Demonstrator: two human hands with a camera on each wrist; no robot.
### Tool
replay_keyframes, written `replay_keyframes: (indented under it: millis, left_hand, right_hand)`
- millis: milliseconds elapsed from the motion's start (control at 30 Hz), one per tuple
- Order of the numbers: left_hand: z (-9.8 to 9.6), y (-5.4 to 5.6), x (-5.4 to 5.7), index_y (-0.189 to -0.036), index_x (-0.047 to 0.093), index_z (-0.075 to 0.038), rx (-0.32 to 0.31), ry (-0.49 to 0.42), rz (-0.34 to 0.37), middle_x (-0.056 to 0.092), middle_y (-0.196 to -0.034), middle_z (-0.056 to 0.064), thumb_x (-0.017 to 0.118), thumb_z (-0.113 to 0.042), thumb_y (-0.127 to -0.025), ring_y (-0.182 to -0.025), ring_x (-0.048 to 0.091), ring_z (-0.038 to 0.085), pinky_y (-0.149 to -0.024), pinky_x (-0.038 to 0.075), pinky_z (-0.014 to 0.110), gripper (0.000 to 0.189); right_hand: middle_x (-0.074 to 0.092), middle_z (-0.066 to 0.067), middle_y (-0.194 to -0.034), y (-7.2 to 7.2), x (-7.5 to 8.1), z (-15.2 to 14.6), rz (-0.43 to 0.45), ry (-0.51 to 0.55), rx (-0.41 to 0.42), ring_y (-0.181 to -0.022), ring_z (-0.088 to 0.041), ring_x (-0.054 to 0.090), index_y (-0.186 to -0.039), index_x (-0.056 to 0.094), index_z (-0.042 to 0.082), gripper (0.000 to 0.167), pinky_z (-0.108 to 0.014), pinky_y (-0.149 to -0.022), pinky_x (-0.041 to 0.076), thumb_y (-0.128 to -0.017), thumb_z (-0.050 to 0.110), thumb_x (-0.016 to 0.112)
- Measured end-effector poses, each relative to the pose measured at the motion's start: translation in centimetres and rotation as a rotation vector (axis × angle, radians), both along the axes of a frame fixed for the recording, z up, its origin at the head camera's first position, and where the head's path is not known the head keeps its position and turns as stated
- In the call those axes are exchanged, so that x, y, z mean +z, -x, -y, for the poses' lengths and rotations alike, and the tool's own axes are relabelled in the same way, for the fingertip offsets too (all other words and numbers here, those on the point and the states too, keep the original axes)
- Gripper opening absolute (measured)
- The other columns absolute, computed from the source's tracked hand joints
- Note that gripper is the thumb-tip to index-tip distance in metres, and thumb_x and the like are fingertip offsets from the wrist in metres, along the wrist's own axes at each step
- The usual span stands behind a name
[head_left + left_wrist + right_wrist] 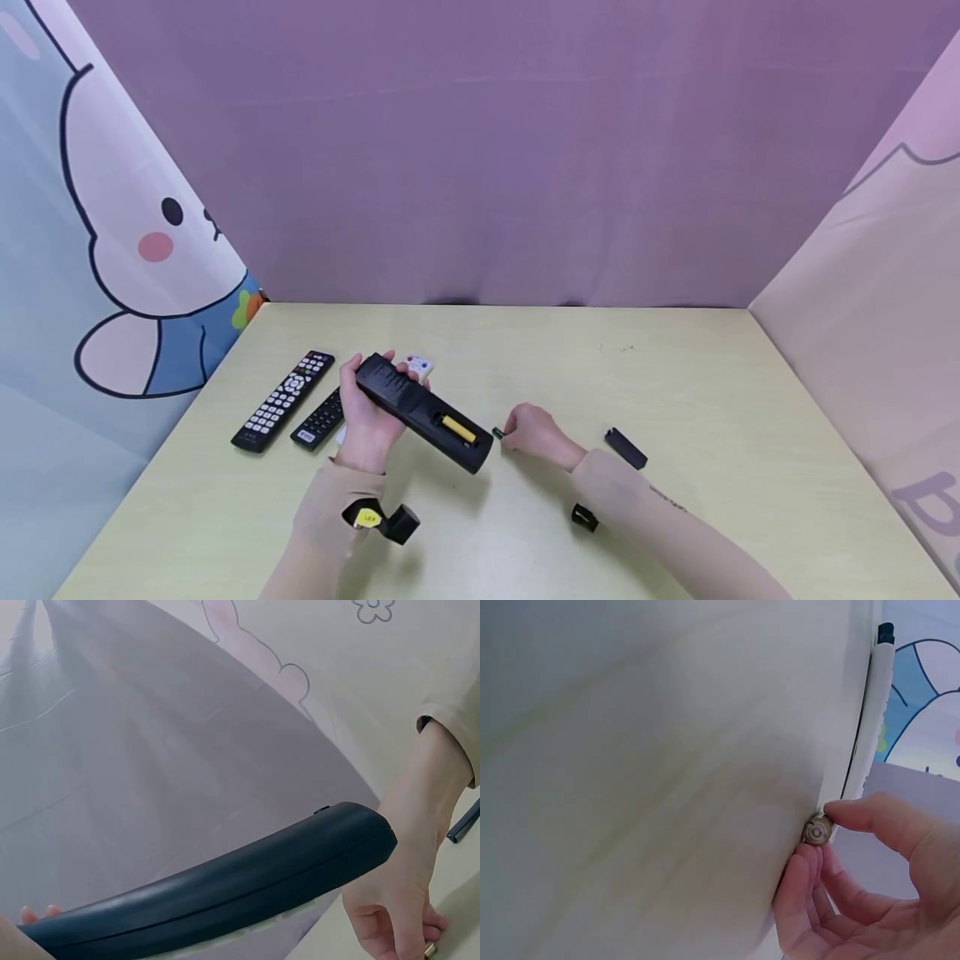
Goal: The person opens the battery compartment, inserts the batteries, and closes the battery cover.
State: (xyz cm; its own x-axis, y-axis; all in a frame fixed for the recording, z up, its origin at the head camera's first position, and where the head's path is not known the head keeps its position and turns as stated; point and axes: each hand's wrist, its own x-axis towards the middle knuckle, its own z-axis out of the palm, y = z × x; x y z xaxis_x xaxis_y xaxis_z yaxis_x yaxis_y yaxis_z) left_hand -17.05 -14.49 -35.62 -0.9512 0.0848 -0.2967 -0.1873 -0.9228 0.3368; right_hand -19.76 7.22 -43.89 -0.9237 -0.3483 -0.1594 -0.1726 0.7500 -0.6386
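Note:
My left hand (370,425) grips a black remote control (420,408) with its back facing up, tilted down to the right above the table. In the remote's uncovered compartment lies a yellow battery (458,429); the left wrist view shows only the remote's long side. Just right of the remote's end, my right hand (536,433) pinches a small dark green battery (498,432) between thumb and fingers. Its round metal end (817,831) shows in the right wrist view. The black battery cover (626,448) lies on the table behind my right forearm.
At left on the table (675,367) lie a black remote with white buttons (282,402) and a smaller dark remote (318,421). A white remote (418,364) is partly hidden behind my left hand. Purple cloth (480,167) hangs along the table's back edge.

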Motion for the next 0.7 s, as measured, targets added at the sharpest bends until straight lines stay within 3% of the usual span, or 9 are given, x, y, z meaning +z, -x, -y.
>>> replay_keyframes:
  millis: [200, 433, 700]
  left_hand:
    - [0.1, 0.0, -0.1, -0.108, 0.04, -0.016, 0.001, -0.005, 0.003, 0.046, -0.074, 0.003, 0.036, -0.046, -0.087, -0.067, 0.047, 0.019, -0.079, 0.037, 0.037, 0.037]
    - [0.0, 0.0, -0.1, -0.106, 0.041, -0.016, 0.003, -0.005, 0.019, 0.047, -0.072, 0.004, 0.036, -0.045, -0.087, -0.067, 0.047, 0.019, -0.078, 0.037, 0.038, 0.036]
    - [-0.1, 0.0, -0.2, -0.104, 0.043, -0.015, -0.004, -0.012, 0.025, 0.048, -0.072, 0.004, 0.036, -0.046, -0.087, -0.067, 0.047, 0.019, -0.08, 0.036, 0.037, 0.035]
  right_hand:
    - [0.057, -0.001, -0.066, 0.1, -0.1, -0.4, 0.048, 0.085, -0.018, -0.058, -0.012, 0.05, -0.072, 0.062, 0.003, 0.009, -0.023, -0.056, 0.043, -0.07, 0.009, 0.068]
    - [0.061, -0.006, -0.07, 0.2, 0.2, -1.1, 0.156, 0.33, -0.075, -0.059, -0.015, 0.057, -0.085, 0.062, -0.002, 0.013, -0.024, -0.057, 0.047, -0.074, 0.005, 0.061]
    - [0.064, -0.018, -0.093, -0.1, 0.8, -2.3, 0.328, 0.666, -0.063, -0.078, -0.024, 0.063, -0.111, 0.052, -0.008, 0.033, -0.031, -0.074, 0.05, -0.08, 0.002, 0.057]
